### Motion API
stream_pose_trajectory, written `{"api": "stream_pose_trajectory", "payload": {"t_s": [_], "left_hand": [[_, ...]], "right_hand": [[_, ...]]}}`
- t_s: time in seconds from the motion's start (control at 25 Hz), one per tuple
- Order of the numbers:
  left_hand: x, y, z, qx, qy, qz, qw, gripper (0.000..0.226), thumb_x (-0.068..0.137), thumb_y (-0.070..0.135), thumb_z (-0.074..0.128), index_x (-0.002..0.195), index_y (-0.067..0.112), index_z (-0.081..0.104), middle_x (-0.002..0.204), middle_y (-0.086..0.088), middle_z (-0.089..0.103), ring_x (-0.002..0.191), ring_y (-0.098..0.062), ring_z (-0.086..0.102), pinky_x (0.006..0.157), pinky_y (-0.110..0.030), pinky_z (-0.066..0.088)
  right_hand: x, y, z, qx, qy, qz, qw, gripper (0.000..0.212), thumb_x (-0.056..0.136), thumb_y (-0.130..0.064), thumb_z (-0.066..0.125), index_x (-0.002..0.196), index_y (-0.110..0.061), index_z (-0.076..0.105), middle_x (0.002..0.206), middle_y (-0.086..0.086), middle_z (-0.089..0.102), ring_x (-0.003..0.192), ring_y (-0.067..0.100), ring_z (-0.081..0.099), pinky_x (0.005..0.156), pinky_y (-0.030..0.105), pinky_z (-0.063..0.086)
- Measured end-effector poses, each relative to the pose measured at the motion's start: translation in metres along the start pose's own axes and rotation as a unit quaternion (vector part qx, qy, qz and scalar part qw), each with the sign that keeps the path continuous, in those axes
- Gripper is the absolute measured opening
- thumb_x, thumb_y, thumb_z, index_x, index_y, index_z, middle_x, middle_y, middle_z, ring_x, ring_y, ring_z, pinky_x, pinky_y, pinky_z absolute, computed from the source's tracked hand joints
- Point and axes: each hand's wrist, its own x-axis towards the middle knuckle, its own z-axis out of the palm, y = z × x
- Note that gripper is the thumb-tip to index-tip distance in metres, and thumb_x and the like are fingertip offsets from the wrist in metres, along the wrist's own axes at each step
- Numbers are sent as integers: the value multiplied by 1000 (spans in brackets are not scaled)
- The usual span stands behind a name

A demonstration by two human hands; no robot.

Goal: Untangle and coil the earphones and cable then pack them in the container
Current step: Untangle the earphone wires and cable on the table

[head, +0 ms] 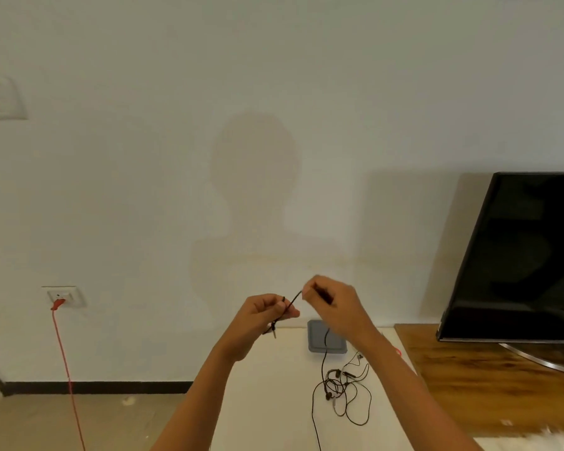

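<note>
Now our left hand (pixel 267 312) and right hand (pixel 334 304) are each pinching a thin black cable (pixel 293 299); tangled black earphones (pixel 341 387) are lying below.

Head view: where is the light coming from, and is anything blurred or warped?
Head view: the person's shadow falls on the wall ahead, so light likely comes from behind; the right hand pinching the cable is slightly motion-blurred; the television leans from wide-angle distortion; the earphones on the table look sharp.
</note>
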Motion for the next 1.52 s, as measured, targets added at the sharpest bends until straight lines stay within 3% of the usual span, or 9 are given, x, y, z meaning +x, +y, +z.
{"api": "stream_pose_trajectory", "payload": {"t_s": [0.32, 0.48, 0.72, 0.92, 1.04, 1.12, 1.24, 1.36, 1.52], "left_hand": [[6, -5, 14, -261, -59, -39, 963, 23, 89, 26, 55, 95, 10, 70, 90, -8, 73, 97, -24, 71, 81, -59, 55], [18, -11, 14, -387, 4, -21, 922, 18, 92, 20, 51, 88, 8, 65, 118, -20, 67, 113, -29, 64, 79, -58, 54], [29, -29, -7, -210, 89, -19, 973, 18, 87, 32, 55, 82, 19, 66, 118, -5, 70, 120, -19, 60, 92, -57, 45], [21, -39, -6, -10, -31, -82, 996, 23, 97, 27, 50, 89, 17, 69, 94, 4, 74, 102, -10, 67, 82, -44, 39], [15, -38, 7, -81, -55, -108, 989, 27, 99, 18, 46, 89, 14, 70, 95, -8, 75, 108, -23, 67, 83, -43, 40], [13, -34, 12, -120, -61, -96, 986, 29, 98, 19, 45, 87, 16, 72, 91, -10, 75, 105, -27, 68, 86, -47, 46], [13, -28, 18, -234, -56, -47, 969, 25, 93, 25, 48, 90, 11, 69, 91, -14, 74, 103, -25, 69, 87, -56, 52], [19, -21, 18, -337, 1, -2, 941, 23, 91, 23, 49, 88, 9, 68, 105, -19, 72, 110, -27, 66, 81, -60, 54], [30, -13, 3, -313, 96, 64, 943, 19, 91, 22, 50, 81, 16, 65, 117, -9, 70, 118, -18, 61, 84, -46, 52]], "right_hand": [[41, 39, 17, 100, -33, 92, 990, 12, 89, -18, 64, 80, -21, 71, 60, -15, 64, 55, 0, 53, 51, 16, 42], [3, 69, 55, 167, -76, 191, 964, 30, 95, -16, 51, 72, -21, 71, 55, -8, 61, 50, 10, 48, 47, 18, 42], [-55, 68, 71, 87, -148, 177, 969, 32, 94, -39, 50, 71, -26, 68, 59, -4, 67, 46, 11, 55, 52, 23, 49], [-21, 42, 33, 10, -96, 86, 992, 21, 90, -25, 57, 71, -25, 64, 53, -15, 58, 46, 1, 48, 48, 14, 39], [19, 36, 17, -34, -56, 39, 997, 14, 89, -23, 63, 78, -17, 69, 65, -9, 66, 54, 7, 52, 55, 22, 43], [36, 44, 13, 4, -46, 67, 997, 15, 87, -26, 67, 83, -12, 70, 76, 6, 71, 64, 22, 58, 63, 33, 49], [41, 65, 22, 101, -55, 111, 987, 12, 89, -19, 65, 85, -7, 67, 78, 15, 67, 69, 22, 56, 60, 34, 44], [22, 88, 45, 183, -74, 147, 969, 23, 92, -6, 57, 81, -20, 72, 76, 4, 68, 67, 15, 58, 60, 27, 47], [-10, 101, 67, 122, -127, 148, 973, 31, 96, -24, 54, 70, -31, 70, 67, -9, 67, 60, 5, 56, 56, 18, 43]]}}
